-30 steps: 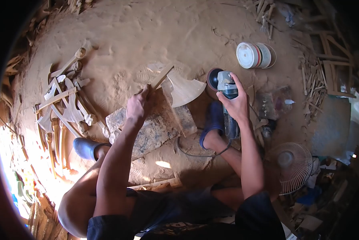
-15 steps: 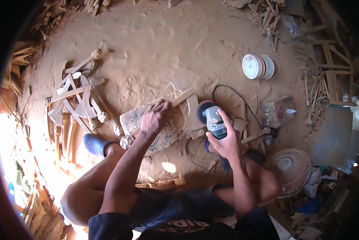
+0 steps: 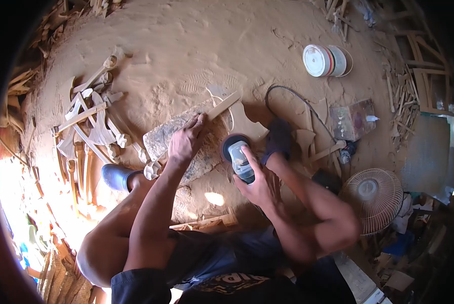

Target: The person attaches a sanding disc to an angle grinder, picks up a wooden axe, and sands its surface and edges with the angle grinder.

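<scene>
My left hand is closed around the handle of a pale wooden axe, whose broad flat head points away from me to the right. The axe rests across a rough, worn block on the ground. In my right hand is a sander with a dark round disc, gripped from behind with the index finger stretched along its top. The disc is just on the near side of the axe head, over the block's right end; whether it touches the wood I cannot tell.
A pile of axe-shaped pieces lies to the left. Toward the right are a white bucket on its side, a wooden box, a fan and a black cable. My feet flank the block on the sandy ground.
My right hand has brought the sander leftward and slightly nearer to me, from the right of the axe head to its near side. My left hand keeps its hold; the view has shifted slightly.
</scene>
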A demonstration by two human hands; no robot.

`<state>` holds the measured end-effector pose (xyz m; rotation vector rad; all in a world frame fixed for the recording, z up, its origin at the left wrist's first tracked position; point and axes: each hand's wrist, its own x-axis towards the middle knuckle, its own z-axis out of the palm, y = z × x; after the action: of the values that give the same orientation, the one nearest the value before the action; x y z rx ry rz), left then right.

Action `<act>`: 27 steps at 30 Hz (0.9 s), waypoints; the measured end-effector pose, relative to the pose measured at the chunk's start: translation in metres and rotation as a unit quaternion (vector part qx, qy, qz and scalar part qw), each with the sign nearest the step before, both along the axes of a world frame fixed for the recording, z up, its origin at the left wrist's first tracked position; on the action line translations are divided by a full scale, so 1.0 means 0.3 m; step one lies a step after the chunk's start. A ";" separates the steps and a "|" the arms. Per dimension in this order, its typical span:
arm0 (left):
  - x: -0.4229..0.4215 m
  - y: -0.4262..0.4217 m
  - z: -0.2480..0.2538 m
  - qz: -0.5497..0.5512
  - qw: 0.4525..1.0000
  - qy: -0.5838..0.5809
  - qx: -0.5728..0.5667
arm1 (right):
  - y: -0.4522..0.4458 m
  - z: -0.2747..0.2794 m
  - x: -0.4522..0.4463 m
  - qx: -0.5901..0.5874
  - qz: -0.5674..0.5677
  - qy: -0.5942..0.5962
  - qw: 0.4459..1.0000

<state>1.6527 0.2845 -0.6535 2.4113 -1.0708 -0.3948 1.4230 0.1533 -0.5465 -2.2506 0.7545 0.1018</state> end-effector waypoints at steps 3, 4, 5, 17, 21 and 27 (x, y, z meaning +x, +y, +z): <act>0.009 0.011 -0.035 -0.027 0.998 -0.029 -0.051 | -0.020 0.005 -0.008 -0.014 -0.033 0.004 0.999; 0.006 0.009 -0.025 -0.010 0.999 -0.010 -0.044 | -0.038 0.015 -0.011 -0.019 -0.044 0.003 0.999; 0.004 0.007 -0.016 -0.008 0.999 -0.009 -0.042 | -0.054 0.020 -0.018 -0.023 -0.055 0.002 0.998; 0.001 -0.002 -0.014 0.002 0.999 -0.028 -0.027 | -0.207 -0.062 -0.062 -0.045 -0.108 -0.130 0.985; -0.002 -0.013 0.009 0.002 0.999 -0.031 -0.037 | -0.065 -0.027 -0.018 0.025 -0.033 -0.062 0.997; 0.004 -0.008 -0.011 -0.037 0.995 -0.066 -0.058 | -0.096 -0.038 -0.016 -0.028 -0.069 -0.031 0.997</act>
<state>1.6538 0.2822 -0.6569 2.3270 -1.2075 -0.1942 1.4182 0.1244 -0.5579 -2.2350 0.8870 -0.0560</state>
